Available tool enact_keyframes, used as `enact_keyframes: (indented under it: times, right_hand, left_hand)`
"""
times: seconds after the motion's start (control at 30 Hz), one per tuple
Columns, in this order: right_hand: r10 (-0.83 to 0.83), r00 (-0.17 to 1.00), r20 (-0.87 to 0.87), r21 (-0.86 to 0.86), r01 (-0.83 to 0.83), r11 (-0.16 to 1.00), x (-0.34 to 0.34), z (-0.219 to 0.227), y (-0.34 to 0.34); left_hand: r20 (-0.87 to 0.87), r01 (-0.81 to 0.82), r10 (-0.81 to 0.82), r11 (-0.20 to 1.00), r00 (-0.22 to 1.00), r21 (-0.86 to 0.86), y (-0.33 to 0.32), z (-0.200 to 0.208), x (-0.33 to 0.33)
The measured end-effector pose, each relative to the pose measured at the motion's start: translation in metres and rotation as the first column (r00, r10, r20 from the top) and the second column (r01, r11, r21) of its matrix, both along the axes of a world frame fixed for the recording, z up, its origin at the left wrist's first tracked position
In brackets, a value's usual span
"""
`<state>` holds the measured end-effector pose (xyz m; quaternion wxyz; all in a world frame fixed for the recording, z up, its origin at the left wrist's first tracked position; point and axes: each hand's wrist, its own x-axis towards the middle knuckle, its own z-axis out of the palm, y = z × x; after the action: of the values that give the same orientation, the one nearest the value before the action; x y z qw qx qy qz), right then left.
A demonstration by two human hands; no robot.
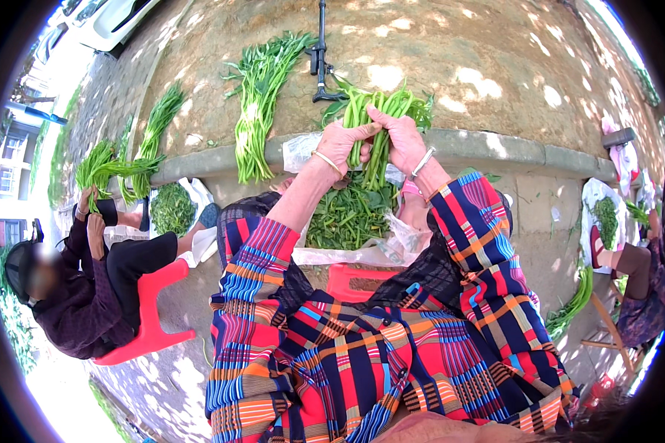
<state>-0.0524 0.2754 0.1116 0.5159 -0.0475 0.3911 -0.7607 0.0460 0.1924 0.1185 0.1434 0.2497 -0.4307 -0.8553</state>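
Note:
Both my hands are closed around a bunch of green stems (377,164) that looks like water spinach. My left hand (340,148) grips it from the left, and my right hand (406,142) from the right, with the thumbs close together. The leafy parts spread beyond my hands to the far right. Below the bunch, between my knees, torn green leaves (351,214) lie heaped on a white plastic sheet or bag (329,257). A larger bunch of the same long-stemmed greens (255,111) rests across the kerb to the left.
A black walking cane (321,59) lies on the dirt beyond the stone kerb (488,145). At left, a person (89,273) on a red stool (154,317) handles greens beside a bag of leaves (173,209). Another person (643,284) sits at far right near more greens (573,303).

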Motion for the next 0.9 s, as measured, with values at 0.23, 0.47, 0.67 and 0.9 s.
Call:
enact_keyframes:
  times: [0.23, 0.47, 0.67, 0.9]
  right_hand:
    - [0.020, 0.999, 0.035, 0.052, -0.022, 0.998, 0.004, -0.002, 0.000]
    - [0.087, 0.987, 0.131, 0.009, -0.089, 0.996, -0.001, -0.002, 0.003]
    - [0.009, 1.000, -0.017, 0.134, -0.006, 0.991, -0.014, -0.003, 0.004]
    - [0.236, 0.948, -0.215, 0.052, -0.230, 0.972, 0.015, 0.006, 0.002]
  left_hand:
    - [0.104, 0.025, -0.030, 0.999, 0.994, 0.042, -0.002, -0.004, 0.002]
    - [-0.005, 0.123, -0.125, 0.965, 0.992, 0.234, -0.019, -0.002, 0.008]
    - [0.052, 0.014, -0.022, 0.988, 0.998, 0.151, -0.045, 0.008, 0.021]
    - [0.007, -0.107, 0.107, 0.979, 0.994, 0.174, -0.056, 0.006, 0.020]
